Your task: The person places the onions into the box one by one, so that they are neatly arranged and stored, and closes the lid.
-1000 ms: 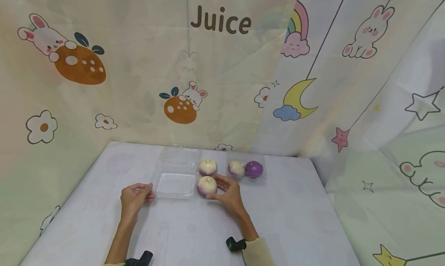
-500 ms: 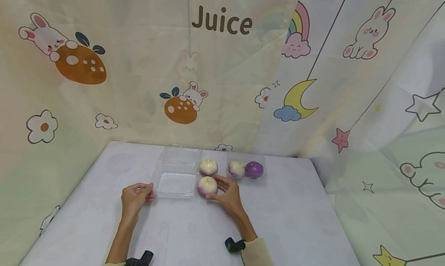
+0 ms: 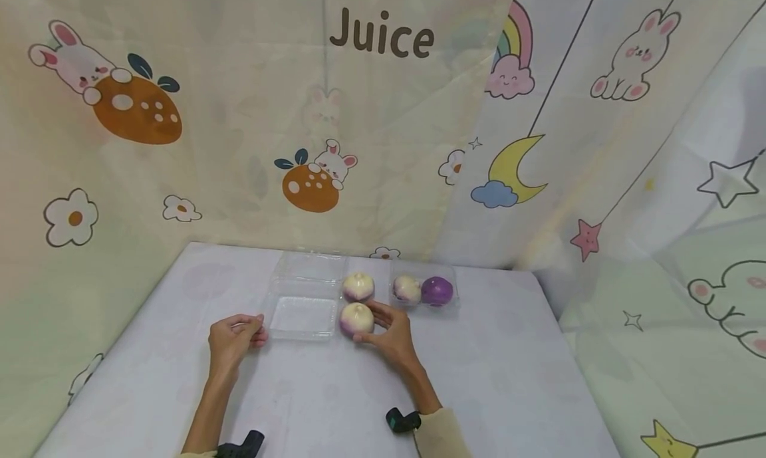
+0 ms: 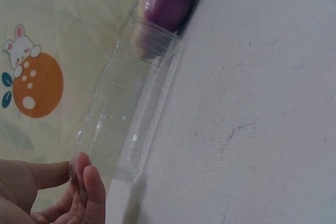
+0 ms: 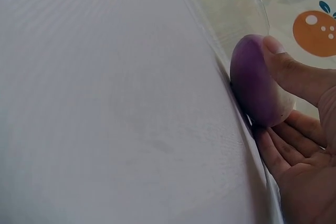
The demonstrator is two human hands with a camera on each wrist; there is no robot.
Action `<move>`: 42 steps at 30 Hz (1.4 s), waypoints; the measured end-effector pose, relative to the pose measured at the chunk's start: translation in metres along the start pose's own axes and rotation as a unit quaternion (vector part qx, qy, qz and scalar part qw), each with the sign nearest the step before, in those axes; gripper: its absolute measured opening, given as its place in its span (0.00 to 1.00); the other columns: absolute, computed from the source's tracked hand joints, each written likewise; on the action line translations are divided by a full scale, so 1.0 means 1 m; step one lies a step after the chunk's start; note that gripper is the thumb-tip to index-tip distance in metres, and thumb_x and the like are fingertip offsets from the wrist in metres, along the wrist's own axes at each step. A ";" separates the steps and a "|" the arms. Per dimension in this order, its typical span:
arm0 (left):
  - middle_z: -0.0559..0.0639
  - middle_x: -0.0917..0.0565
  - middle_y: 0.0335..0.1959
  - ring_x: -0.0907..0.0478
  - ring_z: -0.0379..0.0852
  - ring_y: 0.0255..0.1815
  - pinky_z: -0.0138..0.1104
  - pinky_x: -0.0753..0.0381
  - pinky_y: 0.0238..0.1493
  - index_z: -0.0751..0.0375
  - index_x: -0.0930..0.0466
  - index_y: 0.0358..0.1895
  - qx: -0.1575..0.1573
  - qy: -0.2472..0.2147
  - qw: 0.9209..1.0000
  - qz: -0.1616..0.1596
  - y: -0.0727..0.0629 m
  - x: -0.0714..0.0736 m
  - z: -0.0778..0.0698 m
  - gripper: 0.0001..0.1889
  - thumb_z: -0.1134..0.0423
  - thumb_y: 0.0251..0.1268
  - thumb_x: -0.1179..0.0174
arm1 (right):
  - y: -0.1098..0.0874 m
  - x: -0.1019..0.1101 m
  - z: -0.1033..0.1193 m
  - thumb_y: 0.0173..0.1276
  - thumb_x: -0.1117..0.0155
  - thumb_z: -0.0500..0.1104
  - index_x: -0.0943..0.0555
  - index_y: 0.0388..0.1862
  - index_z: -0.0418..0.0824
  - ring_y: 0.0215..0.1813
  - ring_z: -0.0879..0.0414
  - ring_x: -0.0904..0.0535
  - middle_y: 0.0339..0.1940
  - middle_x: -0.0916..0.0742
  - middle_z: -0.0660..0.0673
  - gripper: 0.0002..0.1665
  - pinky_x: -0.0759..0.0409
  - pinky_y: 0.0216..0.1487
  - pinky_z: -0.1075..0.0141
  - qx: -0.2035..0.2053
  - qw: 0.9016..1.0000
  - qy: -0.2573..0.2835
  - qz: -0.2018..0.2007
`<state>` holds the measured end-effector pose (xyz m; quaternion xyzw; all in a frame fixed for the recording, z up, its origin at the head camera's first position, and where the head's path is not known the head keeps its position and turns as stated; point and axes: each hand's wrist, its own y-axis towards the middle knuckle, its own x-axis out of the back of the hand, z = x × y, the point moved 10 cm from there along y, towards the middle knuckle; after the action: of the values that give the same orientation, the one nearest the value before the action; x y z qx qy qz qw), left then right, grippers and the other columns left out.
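My right hand grips the nearer of two purple-and-cream turnips, thumb on its near side and fingers behind. In the right wrist view this turnip shows its purple side, low at the tabletop. Just behind it stands another turnip. To their left lies an open clear plastic box, its lid folded back toward the wall. My left hand pinches the box's left edge between thumb and forefinger. In the left wrist view the fingertips meet at the corner of the clear plastic.
A second clear box at the back right holds a cream-topped turnip and a purple one. A white cloth covers the table. Printed curtains hang close behind the table and at its sides.
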<state>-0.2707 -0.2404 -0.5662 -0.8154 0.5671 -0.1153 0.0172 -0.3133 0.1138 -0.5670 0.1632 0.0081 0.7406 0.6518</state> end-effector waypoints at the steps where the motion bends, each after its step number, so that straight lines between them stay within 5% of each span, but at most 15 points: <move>1: 0.44 0.10 0.23 0.12 0.37 0.22 0.30 0.05 0.32 0.80 0.18 0.50 0.000 0.001 1.000 0.001 0.000 0.000 0.000 0.16 0.64 0.81 0.35 | 0.000 0.000 0.000 0.52 0.09 0.33 0.17 0.68 0.29 0.65 0.38 0.10 0.65 0.10 0.33 0.43 0.11 0.71 0.57 -0.001 1.000 -0.001 -0.001; 42: 0.45 0.10 0.23 0.11 0.37 0.22 0.30 0.05 0.33 0.81 0.18 0.51 -0.007 -0.002 1.000 -0.001 -0.002 0.000 -0.002 0.16 0.64 0.81 0.35 | -0.004 0.000 -0.004 0.52 0.11 0.29 0.16 0.66 0.31 0.68 0.36 0.13 0.66 0.11 0.32 0.40 0.14 0.75 0.59 -0.035 0.998 0.056 -0.011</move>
<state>-0.2697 -0.2398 -0.5636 -0.8161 0.5672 -0.1097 0.0129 -0.3110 0.1157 -0.5719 0.0990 0.0205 0.7413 0.6636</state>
